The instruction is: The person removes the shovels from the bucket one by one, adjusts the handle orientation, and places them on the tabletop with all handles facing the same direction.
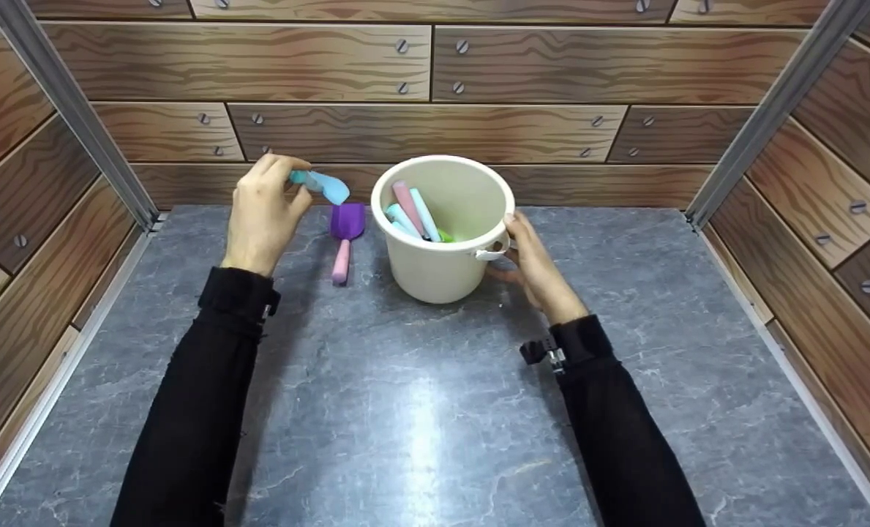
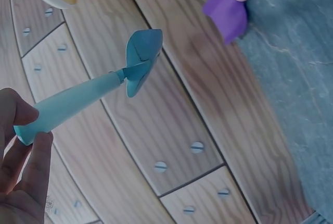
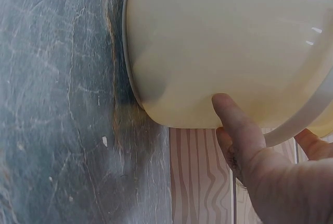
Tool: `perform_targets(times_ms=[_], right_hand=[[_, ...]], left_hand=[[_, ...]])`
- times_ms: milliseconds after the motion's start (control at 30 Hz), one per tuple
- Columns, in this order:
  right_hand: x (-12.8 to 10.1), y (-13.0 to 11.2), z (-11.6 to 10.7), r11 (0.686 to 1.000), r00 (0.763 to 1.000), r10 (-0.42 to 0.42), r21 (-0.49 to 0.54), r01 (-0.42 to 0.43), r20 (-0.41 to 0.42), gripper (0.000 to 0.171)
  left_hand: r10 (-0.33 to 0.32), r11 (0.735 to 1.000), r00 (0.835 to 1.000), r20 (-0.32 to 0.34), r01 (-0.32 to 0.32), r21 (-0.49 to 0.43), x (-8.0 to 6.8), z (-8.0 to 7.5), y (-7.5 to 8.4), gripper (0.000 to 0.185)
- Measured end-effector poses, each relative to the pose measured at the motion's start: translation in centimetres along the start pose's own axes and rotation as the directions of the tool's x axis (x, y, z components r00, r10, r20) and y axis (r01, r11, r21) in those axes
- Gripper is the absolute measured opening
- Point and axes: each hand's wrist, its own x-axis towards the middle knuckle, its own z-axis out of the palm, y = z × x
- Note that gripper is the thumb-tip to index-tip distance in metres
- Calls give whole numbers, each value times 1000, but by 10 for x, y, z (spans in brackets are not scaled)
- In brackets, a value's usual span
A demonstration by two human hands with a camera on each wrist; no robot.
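My left hand (image 1: 263,208) pinches a light blue toy trowel (image 1: 328,186) by the end of its handle, up off the table and left of the bucket. In the left wrist view the trowel's blade (image 2: 143,60) points away from the fingers. The cream plastic bucket (image 1: 438,271) stands upright, with pink, light blue and green pieces inside; their lower parts are hidden. At the bucket's right side, my right hand (image 1: 541,274) holds it near the rim and handle joint. The right wrist view shows one digit lying against the bucket wall (image 3: 218,52).
Between the left hand and the bucket, a toy shovel (image 1: 347,222) with a purple blade and pink handle lies on the grey marbled table (image 1: 376,366). Wood-patterned panels (image 1: 435,132) enclose the back and both sides, with metal posts (image 1: 778,110) at the corners.
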Motion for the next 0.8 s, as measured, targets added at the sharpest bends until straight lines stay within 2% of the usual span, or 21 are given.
perform_targets(times_ms=[800], right_hand=[[-1, 0, -1, 1000, 1000, -2, 6, 2, 12, 73]], left_hand=[[-83, 994, 996, 39, 80, 69, -21, 11, -42, 26]])
